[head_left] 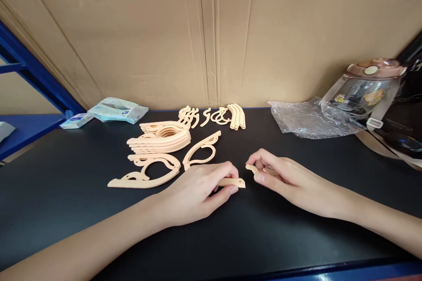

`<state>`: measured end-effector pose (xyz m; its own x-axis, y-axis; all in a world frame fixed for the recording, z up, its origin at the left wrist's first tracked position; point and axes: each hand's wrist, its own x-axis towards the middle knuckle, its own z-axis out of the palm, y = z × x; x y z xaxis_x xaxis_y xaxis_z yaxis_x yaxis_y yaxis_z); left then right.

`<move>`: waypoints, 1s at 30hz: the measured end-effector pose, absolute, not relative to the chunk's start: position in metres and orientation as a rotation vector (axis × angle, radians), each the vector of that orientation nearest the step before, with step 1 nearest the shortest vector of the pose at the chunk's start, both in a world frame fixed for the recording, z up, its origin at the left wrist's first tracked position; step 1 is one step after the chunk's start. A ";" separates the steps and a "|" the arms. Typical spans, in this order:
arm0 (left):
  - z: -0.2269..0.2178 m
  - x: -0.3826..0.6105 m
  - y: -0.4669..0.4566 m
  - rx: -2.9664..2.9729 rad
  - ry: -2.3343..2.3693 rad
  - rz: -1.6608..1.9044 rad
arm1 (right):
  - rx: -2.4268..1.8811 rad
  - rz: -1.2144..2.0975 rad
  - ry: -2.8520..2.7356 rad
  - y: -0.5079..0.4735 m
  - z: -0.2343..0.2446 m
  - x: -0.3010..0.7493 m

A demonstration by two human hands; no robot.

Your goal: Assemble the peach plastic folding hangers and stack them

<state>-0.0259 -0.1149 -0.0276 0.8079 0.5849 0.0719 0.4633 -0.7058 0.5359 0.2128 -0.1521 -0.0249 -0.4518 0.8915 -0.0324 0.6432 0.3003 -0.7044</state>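
Between the fingers and thumb of my left hand (204, 191) is a beige hanger arm (240, 182), its end with a small hole sticking out to the right. My right hand (283, 173) pinches a small curved hanger hook (252, 168), partly covered by the fingers. The two pieces are apart, a short gap between them. Just beyond my left hand lies a hanger piece with a loop (200, 147). Left of it rest a folded hanger (148, 180) and a stack of folded hangers (161, 142).
Loose hooks (206, 117) and a bundle of arms (238, 116) lie at the back of the black table (211, 246). A tissue pack (115, 109) is at back left. A clear plastic bag (296, 118) and a strapped water bottle (372, 90) stand right, before a cardboard wall (148, 30).
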 end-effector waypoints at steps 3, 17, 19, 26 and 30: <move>-0.030 -0.026 -0.114 2.461 0.767 0.321 | -1.361 1.046 -2.139 -0.158 -0.021 0.212; -0.030 -0.024 -0.113 2.475 0.697 0.270 | -1.265 0.887 -2.311 -0.168 -0.028 0.204; -0.030 -0.024 -0.113 2.477 0.681 0.272 | -1.208 0.822 -2.355 -0.169 -0.029 0.204; -0.029 -0.025 -0.113 2.515 0.649 0.294 | -1.098 0.372 -2.524 -0.170 -0.039 0.206; -0.030 -0.025 -0.112 2.522 0.637 0.297 | -1.006 0.109 -2.585 -0.170 -0.043 0.206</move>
